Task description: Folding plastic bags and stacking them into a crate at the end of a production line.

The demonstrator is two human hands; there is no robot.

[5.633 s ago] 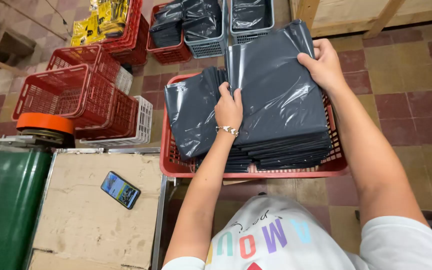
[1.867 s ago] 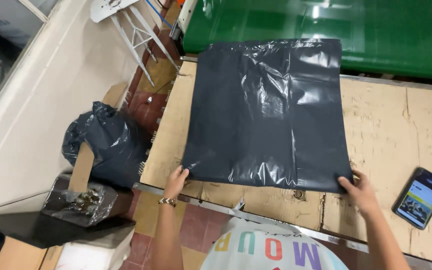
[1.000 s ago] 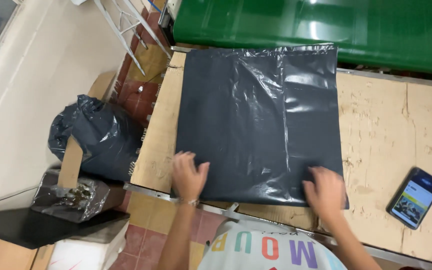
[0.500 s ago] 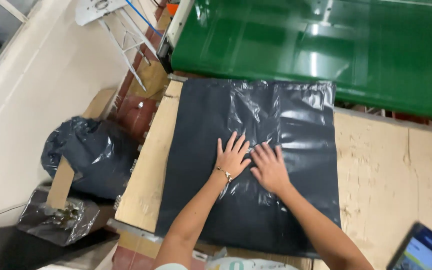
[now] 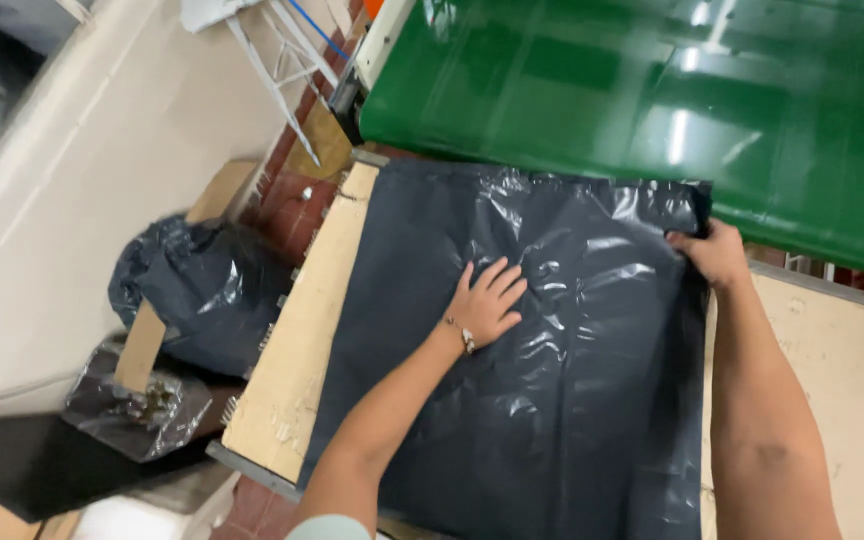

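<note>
A large dark plastic bag lies flat on the cardboard-covered table. The left hand presses on its middle, fingers spread. The right hand pinches the bag's corner at two o'clock, against the green conveyor belt. A stuffed black sack sits at nine o'clock.

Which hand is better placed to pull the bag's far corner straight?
Probably the right hand: it already grips the far right corner of the black bag by the green surface. The left hand lies flat mid-bag, pinning it.
</note>
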